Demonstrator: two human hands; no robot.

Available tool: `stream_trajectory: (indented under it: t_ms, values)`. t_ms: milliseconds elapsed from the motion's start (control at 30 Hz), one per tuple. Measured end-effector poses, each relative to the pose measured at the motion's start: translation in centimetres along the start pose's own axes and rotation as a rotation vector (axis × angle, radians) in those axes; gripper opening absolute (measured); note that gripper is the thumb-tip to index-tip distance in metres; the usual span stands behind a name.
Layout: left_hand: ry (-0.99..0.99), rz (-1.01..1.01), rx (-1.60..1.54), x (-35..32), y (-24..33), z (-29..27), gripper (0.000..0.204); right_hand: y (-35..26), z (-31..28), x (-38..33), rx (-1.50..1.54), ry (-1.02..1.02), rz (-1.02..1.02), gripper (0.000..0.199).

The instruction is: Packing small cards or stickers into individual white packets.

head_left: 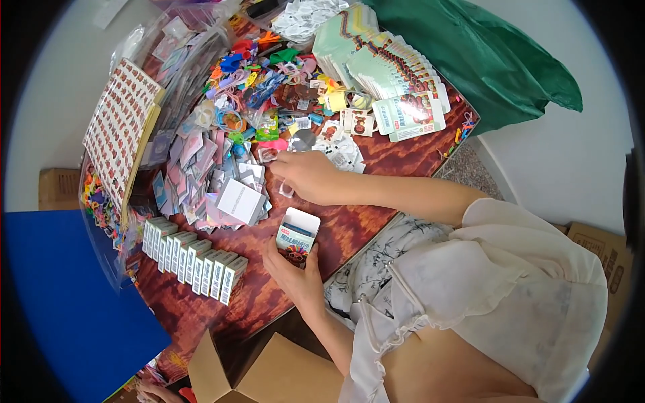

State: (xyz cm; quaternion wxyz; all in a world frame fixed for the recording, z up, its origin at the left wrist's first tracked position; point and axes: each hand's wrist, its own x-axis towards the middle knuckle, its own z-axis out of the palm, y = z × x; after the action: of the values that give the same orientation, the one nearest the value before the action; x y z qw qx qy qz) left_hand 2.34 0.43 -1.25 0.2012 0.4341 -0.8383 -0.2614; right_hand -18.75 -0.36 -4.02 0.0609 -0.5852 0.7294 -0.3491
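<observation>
My left hand (pixel 295 272) holds a small white and teal box (pixel 296 236) upright above the red-brown table (pixel 376 158), its top flap open. My right hand (pixel 304 174) reaches across to the edge of a heap of small packets and cards (pixel 222 181). Its fingers are curled together, with a small clear packet (pixel 269 155) at the fingertips and a little clear-white piece (pixel 287 190) held under the palm. What is inside the open box cannot be seen.
A row of several closed small boxes (pixel 195 258) stands near the table's left edge. Colourful small toys (pixel 259 80), fanned flat box blanks (pixel 396 80), a sticker sheet (pixel 117 127), a green bag (pixel 490 54), an open cardboard carton (pixel 269 373) and a blue board (pixel 60 302) surround it.
</observation>
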Motion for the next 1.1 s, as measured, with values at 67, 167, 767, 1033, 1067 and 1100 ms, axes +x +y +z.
stream_trajectory:
  t_ms: [67,167,767,1033,1067,1100]
  values:
    - [0.011,-0.024,-0.007,0.0,-0.1,-0.1,0.073,-0.3,-1.3,-0.3,0.248,-0.086,0.040,0.014]
    - [0.008,-0.040,-0.029,0.2,0.2,0.2,0.074,-1.9,-3.8,-1.2,0.306,-0.055,0.028,0.010]
    - [-0.044,-0.067,-0.165,0.6,0.9,0.3,0.074,5.2,-3.9,1.9,-0.114,-0.030,0.012,0.022]
    - [-0.054,-0.063,-0.181,0.8,0.7,0.4,0.075,5.7,-6.2,2.8,0.080,-0.226,0.208,0.026]
    - [-0.041,-0.047,-0.162,0.7,0.6,0.4,0.073,5.8,-6.5,2.8,0.150,-0.213,0.256,0.024]
    - [-0.029,-0.030,-0.145,0.7,0.6,0.4,0.072,6.0,-6.7,2.7,0.218,-0.199,0.307,0.022]
